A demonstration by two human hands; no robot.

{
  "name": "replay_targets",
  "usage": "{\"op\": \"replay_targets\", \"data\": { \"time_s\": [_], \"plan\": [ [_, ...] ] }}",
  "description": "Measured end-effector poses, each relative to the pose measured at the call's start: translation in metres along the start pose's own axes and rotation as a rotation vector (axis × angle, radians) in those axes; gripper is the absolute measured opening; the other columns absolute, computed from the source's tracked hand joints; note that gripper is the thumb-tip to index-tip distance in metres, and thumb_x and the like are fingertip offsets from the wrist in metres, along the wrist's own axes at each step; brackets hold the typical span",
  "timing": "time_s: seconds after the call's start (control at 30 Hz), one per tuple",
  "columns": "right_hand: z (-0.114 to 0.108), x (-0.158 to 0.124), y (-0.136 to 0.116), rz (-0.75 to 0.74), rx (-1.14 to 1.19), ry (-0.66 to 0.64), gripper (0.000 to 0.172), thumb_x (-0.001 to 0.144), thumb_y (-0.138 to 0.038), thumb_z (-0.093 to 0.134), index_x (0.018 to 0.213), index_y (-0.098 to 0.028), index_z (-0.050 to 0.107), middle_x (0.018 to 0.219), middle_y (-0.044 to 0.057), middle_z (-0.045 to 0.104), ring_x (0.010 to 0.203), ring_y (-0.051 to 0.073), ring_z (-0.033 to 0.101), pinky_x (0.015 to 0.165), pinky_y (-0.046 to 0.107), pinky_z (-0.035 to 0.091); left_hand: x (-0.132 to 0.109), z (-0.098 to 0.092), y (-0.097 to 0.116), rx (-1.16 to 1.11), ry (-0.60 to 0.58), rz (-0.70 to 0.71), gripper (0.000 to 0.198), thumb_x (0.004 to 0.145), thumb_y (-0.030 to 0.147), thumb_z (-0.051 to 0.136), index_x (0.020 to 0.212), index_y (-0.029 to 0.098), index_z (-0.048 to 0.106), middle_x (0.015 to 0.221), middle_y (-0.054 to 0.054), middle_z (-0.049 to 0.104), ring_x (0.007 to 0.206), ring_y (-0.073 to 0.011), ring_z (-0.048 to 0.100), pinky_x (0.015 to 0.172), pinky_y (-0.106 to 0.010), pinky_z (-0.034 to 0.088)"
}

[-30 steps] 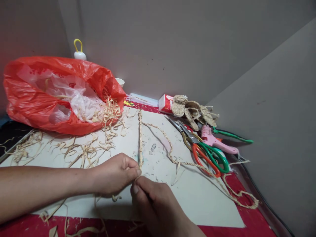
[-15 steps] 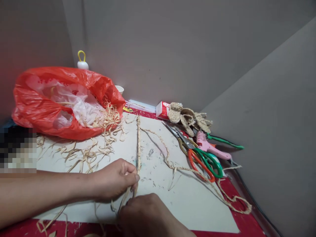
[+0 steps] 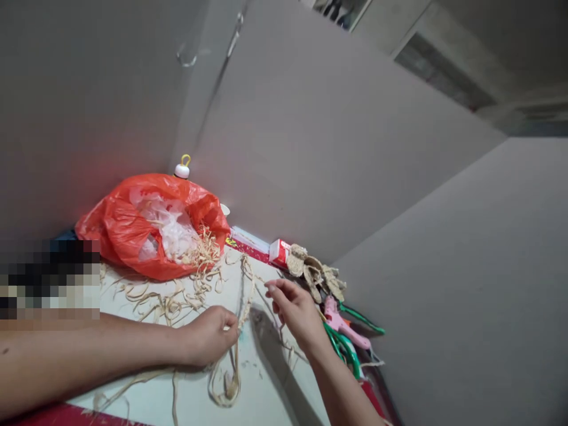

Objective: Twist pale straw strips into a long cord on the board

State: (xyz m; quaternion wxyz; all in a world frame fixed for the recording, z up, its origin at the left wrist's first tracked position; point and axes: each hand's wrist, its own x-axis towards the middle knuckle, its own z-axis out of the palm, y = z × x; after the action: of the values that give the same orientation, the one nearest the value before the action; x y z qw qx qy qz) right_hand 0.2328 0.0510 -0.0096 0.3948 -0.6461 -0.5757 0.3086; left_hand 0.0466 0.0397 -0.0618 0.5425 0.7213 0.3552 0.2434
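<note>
One braid (image 3: 251, 289) runs toward twelve o'clock from our left hand (image 3: 208, 336), fingers pinched on it, and could loosen if they slacken; our right hand (image 3: 296, 312), at two o'clock, half-curls, hold unclear.

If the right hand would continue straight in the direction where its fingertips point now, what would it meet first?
Probably the braided cord held in the left hand, just ahead of the right hand. Depth is unclear, so it might pass above.
</note>
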Motion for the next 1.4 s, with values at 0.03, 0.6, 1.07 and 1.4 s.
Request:
{"op": "replay_targets", "data": {
  "time_s": [0.03, 0.6, 1.07, 1.4],
  "plan": [
    [0.001, 0.019, 0.001, -0.019, -0.069, 0.059, 0.028, 0.073, -0.042, 0.06, 0.08, -0.015, 0.063, 0.064, 0.0, 0.058, 0.048, 0.011, 0.045, 0.044, 0.022, 0.034, 0.0, 0.001, -0.002, 0.036, 0.012, 0.033, 0.023, 0.073, 0.023, 0.04, 0.052, 0.018, 0.032, 0.054, 0.005, 0.026, 0.056, -0.0094, 0.029, 0.053, -0.022, 0.023],
    [0.047, 0.135, 0.048, 0.061, 0.072, 0.19, 0.031, 0.08, -0.039, 0.061, 0.087, -0.009, 0.062, 0.082, 0.005, 0.066, 0.068, 0.017, 0.061, 0.059, 0.027, 0.048, 0.011, -0.003, -0.013, 0.239, 0.134, 0.064, 0.023, 0.071, 0.017, 0.041, 0.052, 0.018, 0.029, 0.053, 0.005, 0.022, 0.054, -0.009, 0.028, 0.052, -0.024, 0.02],
    [0.004, 0.071, 0.038, -0.147, 0.499, 0.319, 0.032, 0.066, -0.046, 0.07, 0.074, -0.017, 0.059, 0.063, -0.002, 0.057, 0.057, 0.012, 0.053, 0.053, 0.023, 0.045, 0.033, -0.038, -0.006, 0.083, 0.452, 0.176, 0.027, 0.078, 0.03, 0.04, 0.055, 0.019, 0.033, 0.062, 0.002, 0.038, 0.068, -0.0137, 0.04, 0.067, -0.025, 0.032],
    [0.009, 0.052, 0.017, -0.203, 0.652, 0.244, 0.026, 0.069, -0.039, 0.071, 0.07, -0.015, 0.061, 0.062, -0.002, 0.056, 0.057, 0.012, 0.049, 0.054, 0.022, 0.042, 0.014, -0.049, 0.037, 0.046, 0.391, 0.361, 0.032, 0.086, 0.037, 0.043, 0.061, 0.018, 0.048, 0.086, -0.007, 0.056, 0.105, -0.0205, 0.045, 0.092, -0.029, 0.035]
  ]
}}
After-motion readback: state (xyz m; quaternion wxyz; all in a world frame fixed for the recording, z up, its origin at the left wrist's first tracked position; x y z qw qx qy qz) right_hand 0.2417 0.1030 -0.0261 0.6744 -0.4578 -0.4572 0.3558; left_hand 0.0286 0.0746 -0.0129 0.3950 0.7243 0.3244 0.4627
